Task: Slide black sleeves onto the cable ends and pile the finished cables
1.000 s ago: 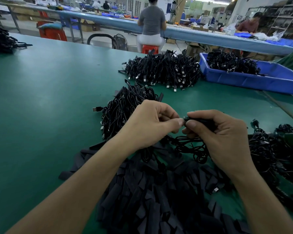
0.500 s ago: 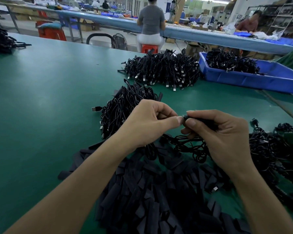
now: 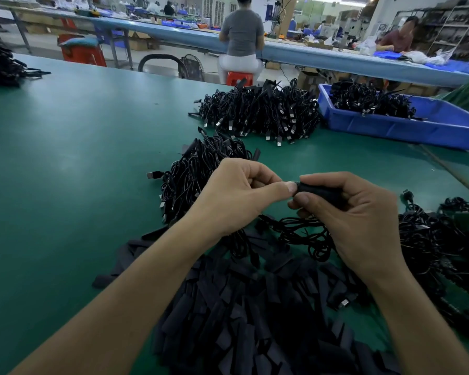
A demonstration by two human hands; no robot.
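Green table (image 3: 65,171) holds four loose cable heaps (image 3: 260,115) (a fifth fills the blue bin (image 3: 390,127)); right hand (image 3: 363,215) grips one sleeve (image 3: 317,189), left hand (image 3: 236,193) pinches its cable (image 3: 303,228).

- Black sleeve (image 3: 317,191): short matte tube, roughly level, pinched in the right hand (image 3: 363,212).
- Cable (image 3: 303,234): thin, black, coiled; end pinched by the left hand (image 3: 241,193) at the sleeve's mouth, loops hanging below.
- Loose sleeves (image 3: 255,320): flat black heap, nearest.
- Cable pile (image 3: 192,174): just behind the left hand.
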